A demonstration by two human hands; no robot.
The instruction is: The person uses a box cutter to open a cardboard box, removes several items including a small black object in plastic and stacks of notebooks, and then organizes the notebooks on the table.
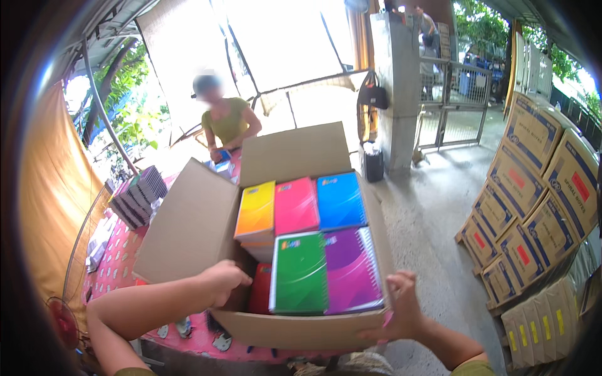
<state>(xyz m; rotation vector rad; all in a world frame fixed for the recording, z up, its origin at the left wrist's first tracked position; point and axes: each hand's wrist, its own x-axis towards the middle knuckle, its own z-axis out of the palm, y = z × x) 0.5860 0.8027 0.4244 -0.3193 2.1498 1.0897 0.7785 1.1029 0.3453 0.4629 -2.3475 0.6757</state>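
Note:
An open cardboard box (295, 329) stands before me on a table, flaps folded out. In it, a yellow notebook (256, 203), a pink notebook (296, 203) and a blue notebook (340, 200) top the far row. Nearer lie a green spiral notebook (298, 272) and a purple spiral notebook (353, 269). A red notebook (261, 288) sits lower in the near left gap. My left hand (222, 282) is at the left wall beside that gap, index finger extended and other fingers curled, with nothing visible in it. My right hand (401, 307) grips the near right corner, thumb against the front wall.
A pink patterned cloth (122, 250) covers the table, with a stack of notebooks (138, 195) at left. Across it stands a person (226, 122) in a green shirt. Stacked cartons (523, 188) and flat brown bundles (542, 329) stand at right. A fan (61, 323) is at lower left.

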